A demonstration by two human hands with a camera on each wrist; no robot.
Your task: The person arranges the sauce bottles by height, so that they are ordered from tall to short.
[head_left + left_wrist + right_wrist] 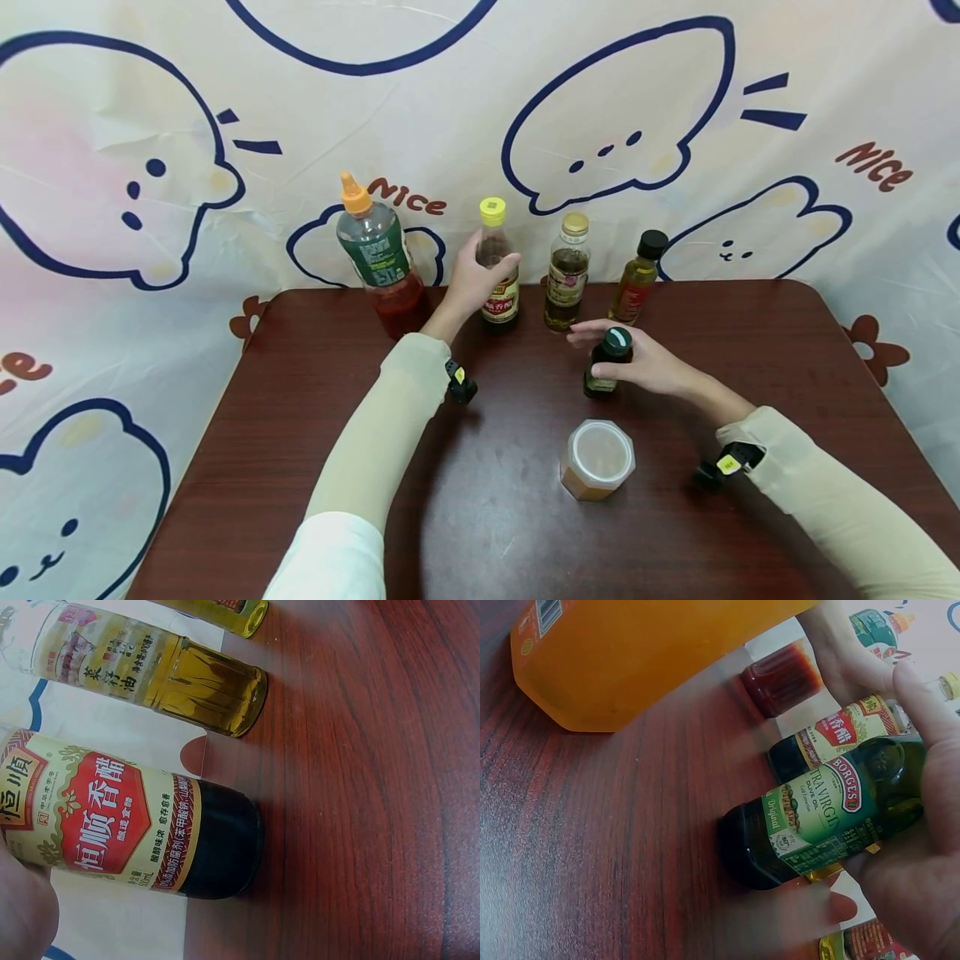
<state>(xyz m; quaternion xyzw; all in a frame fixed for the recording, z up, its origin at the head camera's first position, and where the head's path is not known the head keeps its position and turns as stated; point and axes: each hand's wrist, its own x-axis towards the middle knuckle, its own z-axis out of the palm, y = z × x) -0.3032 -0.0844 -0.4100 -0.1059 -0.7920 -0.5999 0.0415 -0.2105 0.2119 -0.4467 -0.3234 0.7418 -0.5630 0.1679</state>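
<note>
My left hand (480, 271) grips a vinegar bottle (501, 302) with a yellow cap, thumb on its right side. In the left wrist view the vinegar bottle (105, 814) shows a red and cream label and dark liquid at its base. My right hand (648, 358) holds a dark green olive oil bottle (604, 374) between thumb and fingers, the index finger stretched out past it. The right wrist view shows the label of the olive oil bottle (817, 806) and the thumb (922, 701) lying along its upper side.
A rapeseed oil bottle (567, 279) and a small black-capped oil bottle (636, 287) stand along the back. At the back left is a ketchup bottle (378, 258) with an orange nozzle. A lidded jar (597, 458) with orange contents stands in front on the brown table (495, 517).
</note>
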